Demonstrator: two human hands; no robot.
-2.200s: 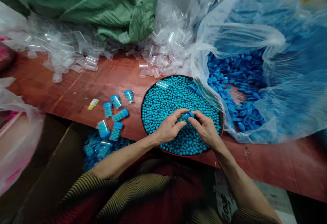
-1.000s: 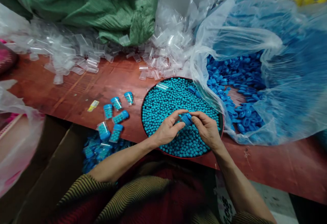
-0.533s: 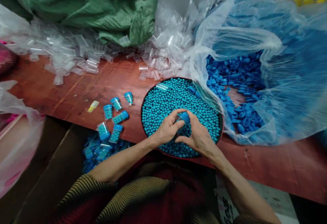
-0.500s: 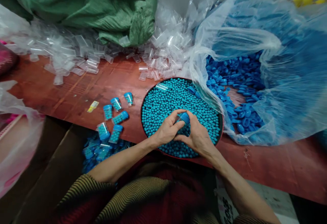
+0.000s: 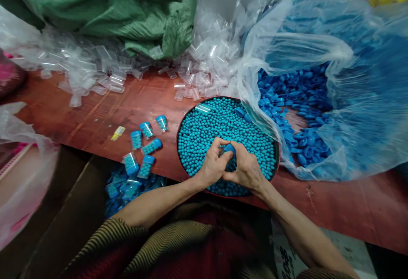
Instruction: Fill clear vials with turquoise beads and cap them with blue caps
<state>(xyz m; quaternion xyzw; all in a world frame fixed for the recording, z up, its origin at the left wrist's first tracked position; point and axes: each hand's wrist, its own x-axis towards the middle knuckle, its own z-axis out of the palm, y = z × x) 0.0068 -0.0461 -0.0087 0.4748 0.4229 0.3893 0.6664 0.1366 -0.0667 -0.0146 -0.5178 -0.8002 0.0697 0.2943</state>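
Note:
Over a round tray full of small turquoise balls, both of my hands meet at a small container with a blue cap. My left hand grips it from the left, its fingers bent round the cap. From the right, my right hand holds the same container, thumb below and fingers at the cap. The container's body is mostly hidden between the fingers. A clear empty tube and a blue cap lie on the balls near the tray's far edge.
Several filled, blue-capped containers stand and lie on the red table at left. Clear tubes are heaped behind, beside a green sack. An open plastic bag of blue caps is at right. More filled containers lie below the table edge.
Both hands have closed in a little around the container, and the left fingers are bent more over its cap. The view has shifted slightly.

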